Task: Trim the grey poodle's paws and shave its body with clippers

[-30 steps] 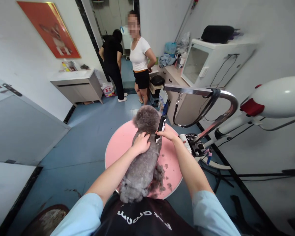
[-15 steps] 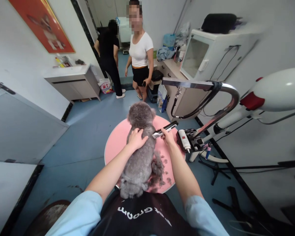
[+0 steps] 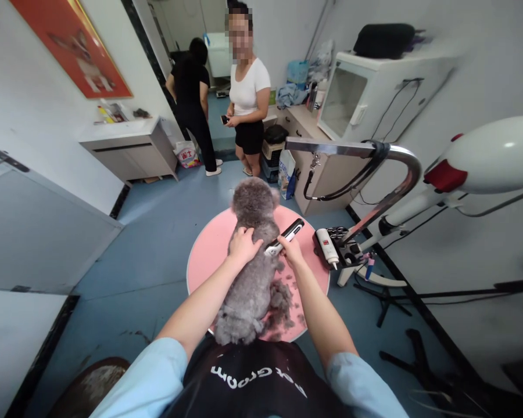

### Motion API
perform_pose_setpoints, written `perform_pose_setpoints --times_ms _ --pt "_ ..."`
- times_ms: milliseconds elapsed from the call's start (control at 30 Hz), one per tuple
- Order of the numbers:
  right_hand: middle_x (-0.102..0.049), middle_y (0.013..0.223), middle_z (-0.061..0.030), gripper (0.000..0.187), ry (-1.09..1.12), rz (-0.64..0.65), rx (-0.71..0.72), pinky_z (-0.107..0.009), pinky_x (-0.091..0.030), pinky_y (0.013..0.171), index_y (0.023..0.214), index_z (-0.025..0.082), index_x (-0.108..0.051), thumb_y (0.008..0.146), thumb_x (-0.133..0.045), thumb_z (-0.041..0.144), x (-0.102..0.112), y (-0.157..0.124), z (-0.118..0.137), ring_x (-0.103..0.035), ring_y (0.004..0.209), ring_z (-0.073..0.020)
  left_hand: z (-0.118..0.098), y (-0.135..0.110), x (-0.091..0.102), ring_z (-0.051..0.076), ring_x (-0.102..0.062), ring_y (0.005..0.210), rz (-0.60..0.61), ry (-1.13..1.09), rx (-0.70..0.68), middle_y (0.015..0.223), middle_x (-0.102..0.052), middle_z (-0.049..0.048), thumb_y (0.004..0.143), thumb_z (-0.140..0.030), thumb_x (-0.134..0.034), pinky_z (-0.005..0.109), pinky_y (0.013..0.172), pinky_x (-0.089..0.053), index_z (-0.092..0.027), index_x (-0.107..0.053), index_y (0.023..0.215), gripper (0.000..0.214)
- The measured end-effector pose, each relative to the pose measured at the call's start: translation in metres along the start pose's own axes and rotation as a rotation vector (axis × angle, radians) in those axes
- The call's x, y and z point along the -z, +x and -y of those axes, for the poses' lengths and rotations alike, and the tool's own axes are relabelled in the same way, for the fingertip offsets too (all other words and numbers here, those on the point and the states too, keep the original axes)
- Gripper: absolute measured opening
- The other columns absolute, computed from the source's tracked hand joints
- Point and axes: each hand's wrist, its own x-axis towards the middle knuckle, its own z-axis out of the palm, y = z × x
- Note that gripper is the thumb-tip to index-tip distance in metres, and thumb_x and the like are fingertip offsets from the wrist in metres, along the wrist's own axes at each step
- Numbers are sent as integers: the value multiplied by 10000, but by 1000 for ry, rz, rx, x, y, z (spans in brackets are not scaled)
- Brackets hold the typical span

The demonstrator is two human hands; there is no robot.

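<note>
A grey curly-coated dog (image 3: 250,278) is on a round pink grooming table (image 3: 204,249), its back toward me and its head at the far side. My left hand (image 3: 245,247) lies on the dog's upper back with the thumb spread away from the fingers. In my right hand (image 3: 290,248) is a black-and-silver hair clipper (image 3: 293,230), held closed in the fingers. The clipper's blade end touches the coat on the dog's right side. Loose clumps of cut fur (image 3: 281,302) lie on the table to the right of the dog.
A steel grooming arm (image 3: 344,148) with a black loop rises at the right. Beside the table, a tool tray carries a white bottle (image 3: 327,247). A white dryer (image 3: 501,154) juts in from the right. Two people (image 3: 248,93) (image 3: 192,87) stand beyond the table.
My right hand and the clipper have moved left and slightly toward me, onto the dog's side. My left hand stays on its back. The person in white has brought both hands together around a phone.
</note>
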Motion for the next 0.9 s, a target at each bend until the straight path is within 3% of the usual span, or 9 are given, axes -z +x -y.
perform_pose_setpoints --times_ms 133,300,433,533,633,733,900 --pt "-619 599 0 291 -11 63 -33 -242 -339 399 764 200 -603 606 -757 390 -2 -25 -8 -470 452 -117 3 -1 3 318 -609 1161 9 -26 -1 1238 -600 176 883 -467 -582 393 968 -507 -143 -607 1299 528" --pt "-592 590 9 327 17 -44 0 -236 -331 399 779 212 -569 709 -642 524 -2 -18 -10 -437 446 -108 8 -7 9 348 -526 1285 107 -54 -78 1429 -490 206 803 -505 -679 401 1040 -466 -111 -495 1418 754" --pt "-630 624 -9 313 -8 -4 -16 -233 -303 374 751 202 -601 656 -696 485 -6 -32 -15 -409 417 -92 6 -11 7 310 -589 1200 23 -80 -28 1299 -587 155 837 -438 -664 381 994 -501 -156 -578 1335 579" --pt "-651 626 -31 316 -38 41 -31 -244 -310 365 737 189 -628 608 -743 454 -6 -45 -17 -434 407 -103 6 -11 6 305 -596 1180 24 -92 -40 1275 -596 150 821 -449 -685 379 996 -500 -157 -589 1327 591" --pt "-634 608 -22 341 -48 -16 -2 -249 -334 378 764 197 -612 688 -669 525 -8 -40 -13 -447 418 -114 5 -9 5 316 -579 1194 26 -88 -63 1279 -592 152 793 -483 -713 389 999 -498 -156 -586 1334 645" --pt "-624 591 -9 327 -78 -29 15 -249 -358 390 781 201 -621 725 -645 522 -11 -43 -12 -464 424 -120 4 -10 6 298 -591 1173 -24 -118 -41 1238 -613 141 830 -438 -684 382 1000 -501 -158 -606 1303 555" --pt "-711 670 -43 262 -148 107 27 -282 -492 493 727 189 -697 572 -779 384 -10 -80 -14 -612 550 -180 15 -49 12 321 -529 1277 -6 -192 -84 1354 -546 185 815 -406 -708 421 1104 -434 -117 -569 1344 619"
